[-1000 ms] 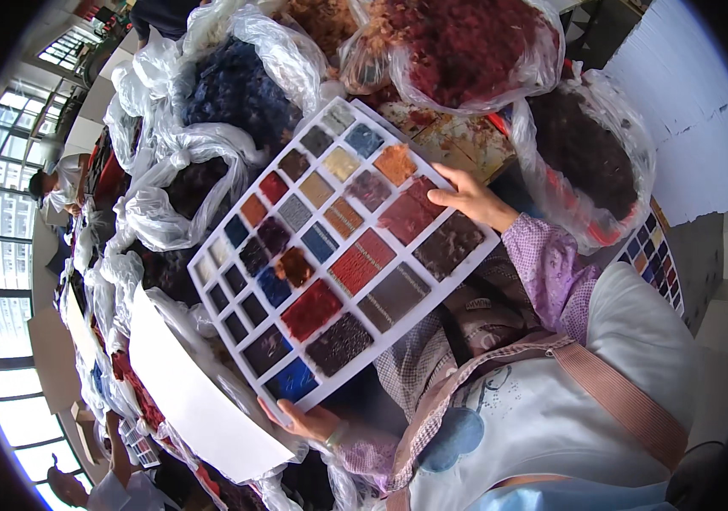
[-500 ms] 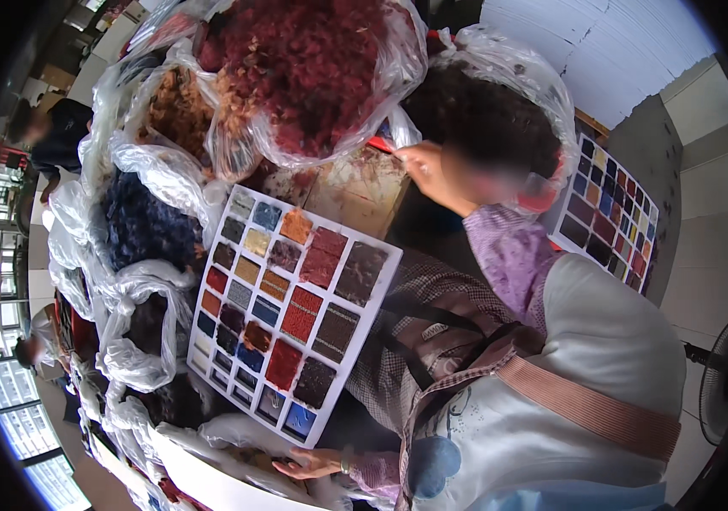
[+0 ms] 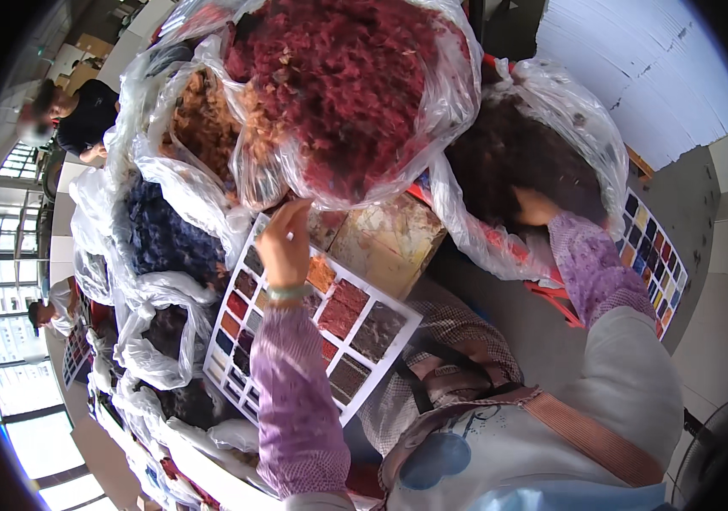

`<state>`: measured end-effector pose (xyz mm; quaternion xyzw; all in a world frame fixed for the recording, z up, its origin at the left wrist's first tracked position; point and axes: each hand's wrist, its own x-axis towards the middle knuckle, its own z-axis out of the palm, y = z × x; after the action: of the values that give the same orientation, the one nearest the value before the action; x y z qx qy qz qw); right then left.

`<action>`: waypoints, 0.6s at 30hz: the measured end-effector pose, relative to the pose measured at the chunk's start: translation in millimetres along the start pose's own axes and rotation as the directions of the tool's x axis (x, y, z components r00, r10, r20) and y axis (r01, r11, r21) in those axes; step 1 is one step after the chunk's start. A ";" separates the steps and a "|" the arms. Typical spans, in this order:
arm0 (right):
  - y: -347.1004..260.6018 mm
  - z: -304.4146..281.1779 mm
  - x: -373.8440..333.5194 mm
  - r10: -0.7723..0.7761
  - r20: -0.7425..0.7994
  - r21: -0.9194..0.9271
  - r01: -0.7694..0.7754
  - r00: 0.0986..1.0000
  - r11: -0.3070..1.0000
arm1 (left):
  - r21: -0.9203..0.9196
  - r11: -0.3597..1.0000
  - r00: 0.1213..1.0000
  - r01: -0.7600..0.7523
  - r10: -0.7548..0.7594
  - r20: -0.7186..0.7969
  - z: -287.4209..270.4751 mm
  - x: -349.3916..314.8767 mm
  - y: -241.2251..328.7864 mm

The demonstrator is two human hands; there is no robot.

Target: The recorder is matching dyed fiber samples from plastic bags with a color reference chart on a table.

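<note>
A white grid board (image 3: pixel 406 328) with squares of red, orange, brown, blue and grey fibre lies tilted before me. Above its far left edge is my left hand (image 3: pixel 286 247), fingers drawn together in a pinch; whatever is between them is too small to make out. My forearm covers part of the board. My right hand (image 3: pixel 537 207) reaches into a plastic-lined container of dark brown loose fibre (image 3: pixel 509 153), its fingertips sunk in the fibre and hidden. Beyond the board stands a large clear bag of dark red fibre (image 3: pixel 338 85).
Left of the red fibre are bags of orange fibre (image 3: pixel 202 119) and dark blue fibre (image 3: pixel 172 226). A stained wooden surface (image 3: pixel 389 238) shows behind the board. A printed colour-sample sheet (image 3: pixel 653 255) is at the right, a fan (image 3: pixel 709 460) lower right. Another person (image 3: pixel 87 119) works far left.
My left hand has risen from beside the board's near edge to above its far left edge. My right hand has moved from the container's rim into the dark brown fibre. The view has shifted.
</note>
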<state>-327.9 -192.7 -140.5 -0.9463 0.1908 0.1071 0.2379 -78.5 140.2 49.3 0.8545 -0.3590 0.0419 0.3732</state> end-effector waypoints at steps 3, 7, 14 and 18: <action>-27.2 -3.5 -4.6 0.200 0.105 0.213 -0.219 0.974 0.952 | 0.045 0.998 0.976 0.042 -0.051 0.214 59.5 58.4 -14.4; -5.7 43.0 25.5 0.418 -0.168 0.564 -0.260 0.893 0.784 | 0.166 0.928 0.918 0.334 -0.360 0.168 159.4 110.1 -33.0; 0.4 21.7 30.5 0.566 -0.106 0.961 -0.062 0.817 0.270 | -0.040 0.890 0.864 0.453 -0.428 0.264 197.0 136.3 -80.7; -4.3 2.2 25.1 0.500 -0.502 0.643 -0.083 0.706 0.761 | -0.576 0.389 0.638 0.719 -0.698 0.324 204.6 141.0 -58.7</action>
<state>-303.7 -195.9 -148.0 -0.7590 0.4391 -0.2511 0.4098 23.4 -51.3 -85.4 0.7336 0.0439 -0.2626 0.6253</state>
